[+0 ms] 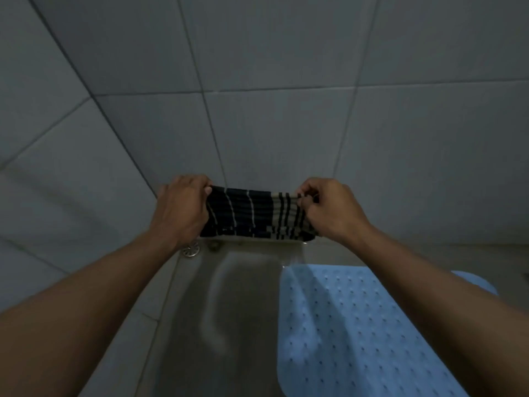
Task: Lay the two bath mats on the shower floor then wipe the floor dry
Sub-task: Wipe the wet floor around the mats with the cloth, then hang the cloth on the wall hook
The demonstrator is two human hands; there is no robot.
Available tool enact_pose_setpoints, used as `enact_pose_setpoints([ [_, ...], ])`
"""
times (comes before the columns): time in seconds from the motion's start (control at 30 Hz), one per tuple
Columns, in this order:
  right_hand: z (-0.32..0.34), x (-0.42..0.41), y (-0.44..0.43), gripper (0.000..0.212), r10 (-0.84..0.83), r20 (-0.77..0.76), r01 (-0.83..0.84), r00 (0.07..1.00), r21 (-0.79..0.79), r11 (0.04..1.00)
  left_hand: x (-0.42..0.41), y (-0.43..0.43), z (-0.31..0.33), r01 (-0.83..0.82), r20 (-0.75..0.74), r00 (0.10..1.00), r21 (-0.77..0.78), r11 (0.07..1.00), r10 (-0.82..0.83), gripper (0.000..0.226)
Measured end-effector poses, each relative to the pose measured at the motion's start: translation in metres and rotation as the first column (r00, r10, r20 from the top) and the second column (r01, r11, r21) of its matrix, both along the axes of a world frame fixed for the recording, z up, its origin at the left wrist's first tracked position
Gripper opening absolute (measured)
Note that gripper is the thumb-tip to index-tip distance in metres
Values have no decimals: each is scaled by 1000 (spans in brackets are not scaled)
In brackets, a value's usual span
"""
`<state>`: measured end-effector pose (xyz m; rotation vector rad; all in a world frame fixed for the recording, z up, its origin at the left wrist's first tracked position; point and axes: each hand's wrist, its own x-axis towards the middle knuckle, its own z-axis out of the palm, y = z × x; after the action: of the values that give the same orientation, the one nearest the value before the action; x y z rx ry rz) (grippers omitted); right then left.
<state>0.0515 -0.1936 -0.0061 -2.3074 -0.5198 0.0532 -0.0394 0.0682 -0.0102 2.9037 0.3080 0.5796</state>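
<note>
A dark striped cloth (254, 216) is stretched between both hands, low against the far wall where it meets the shower floor (243, 310). My left hand (183, 207) grips its left end. Fingers of my right hand (329, 210) pinch its right end, where the stripes turn pale. A light blue bath mat (357, 333) with small holes lies flat on the floor at the right, partly under my right forearm. Only this one mat is in view. The bare floor left of the mat shows a wet sheen.
A round metal drain (191, 249) sits in the floor just under my left wrist, with a small fitting (214, 245) beside it. Grey tiled walls (257, 110) close in ahead and on the left.
</note>
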Motion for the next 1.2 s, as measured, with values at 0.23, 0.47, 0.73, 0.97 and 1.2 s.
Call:
enact_pose_setpoints([
  [0.23,176,-7,-103,16,-71,24,72,997,-35,997,23,-95,157,112,101,990,-129,985,-99,18],
  [0.47,352,-21,-238,13,-188,39,191,981,-86,978,56,-220,330,323,132,943,-129,937,-307,14],
  [0.73,549,-68,-399,22,-271,67,276,960,-93,957,59,-386,522,467,228,867,-68,881,-442,16],
  [0.97,664,-109,-513,33,-391,67,394,918,-56,917,57,-515,645,613,236,773,-41,789,-588,24],
  [1.2,715,-122,-606,24,-572,116,580,812,-52,813,73,-620,706,736,201,668,-29,677,-717,25],
])
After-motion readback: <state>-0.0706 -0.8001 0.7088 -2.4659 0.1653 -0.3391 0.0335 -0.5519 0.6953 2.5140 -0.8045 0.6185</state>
